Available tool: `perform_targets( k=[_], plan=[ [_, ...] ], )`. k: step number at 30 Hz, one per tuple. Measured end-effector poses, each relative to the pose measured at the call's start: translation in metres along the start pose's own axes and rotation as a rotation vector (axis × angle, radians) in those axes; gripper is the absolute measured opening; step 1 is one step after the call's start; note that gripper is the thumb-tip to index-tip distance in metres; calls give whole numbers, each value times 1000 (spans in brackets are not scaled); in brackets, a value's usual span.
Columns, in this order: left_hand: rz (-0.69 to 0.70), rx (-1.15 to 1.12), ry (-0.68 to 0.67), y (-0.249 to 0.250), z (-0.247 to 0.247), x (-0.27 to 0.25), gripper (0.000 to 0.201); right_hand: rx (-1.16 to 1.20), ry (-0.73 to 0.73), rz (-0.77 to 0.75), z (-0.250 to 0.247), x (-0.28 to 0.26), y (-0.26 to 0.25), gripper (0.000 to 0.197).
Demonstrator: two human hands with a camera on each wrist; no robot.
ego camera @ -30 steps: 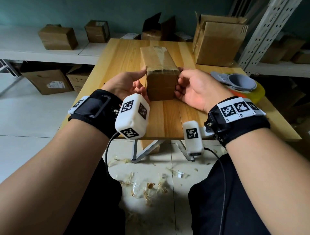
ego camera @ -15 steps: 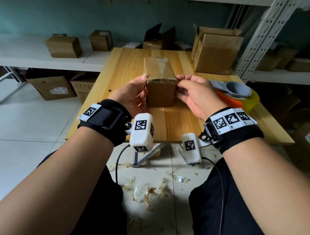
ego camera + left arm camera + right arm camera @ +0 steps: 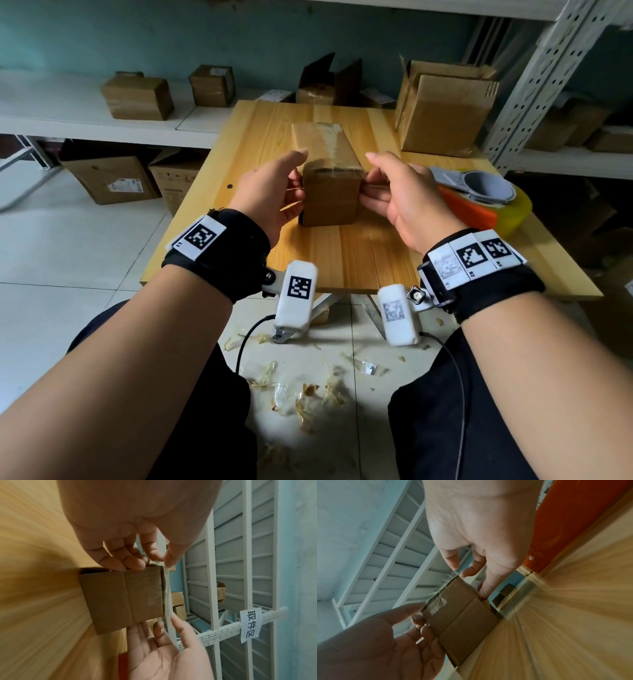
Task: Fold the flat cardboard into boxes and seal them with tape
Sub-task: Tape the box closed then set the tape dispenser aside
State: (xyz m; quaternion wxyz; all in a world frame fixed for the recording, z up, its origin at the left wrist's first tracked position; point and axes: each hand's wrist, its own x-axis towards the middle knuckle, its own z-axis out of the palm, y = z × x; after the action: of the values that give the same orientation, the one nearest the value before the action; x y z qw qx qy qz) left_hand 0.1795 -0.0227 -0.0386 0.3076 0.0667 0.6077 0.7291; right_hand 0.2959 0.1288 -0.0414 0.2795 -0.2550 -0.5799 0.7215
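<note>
A long brown cardboard box lies on the wooden table, its near end facing me, flaps closed. A clear tape strip crosses its near top edge and sticks out past both sides. My left hand is at the box's left side; its thumb and forefinger pinch the strip's left end while the other fingers touch the box's side. My right hand is at the right side, where its thumb and forefinger pinch the strip's other end. The far end of the box is hidden.
An orange tape dispenser with a yellowish roll lies just right of my right hand. A large open carton stands at the table's back right. Small boxes sit on the white shelf behind. Tape scraps litter the floor.
Both hands rose from cupping the lower sides of the box's near end to its top edge, thumbs now above the corners. The box stayed in place.
</note>
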Motion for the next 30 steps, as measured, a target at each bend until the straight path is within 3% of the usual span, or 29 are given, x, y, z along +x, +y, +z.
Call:
perform_targets(
  k=[15,21,30],
  plan=[
    [112,17,2,-6,5,-2,24,-180,-1,-68,-7,0,1,30],
    [225,94,90,-8,8,-5,24,-256,-43,-105,-7,-3,1,34],
    [322,231,99,-12,8,-2,30,-279,-37,-114,-6,-6,1,30]
  ],
)
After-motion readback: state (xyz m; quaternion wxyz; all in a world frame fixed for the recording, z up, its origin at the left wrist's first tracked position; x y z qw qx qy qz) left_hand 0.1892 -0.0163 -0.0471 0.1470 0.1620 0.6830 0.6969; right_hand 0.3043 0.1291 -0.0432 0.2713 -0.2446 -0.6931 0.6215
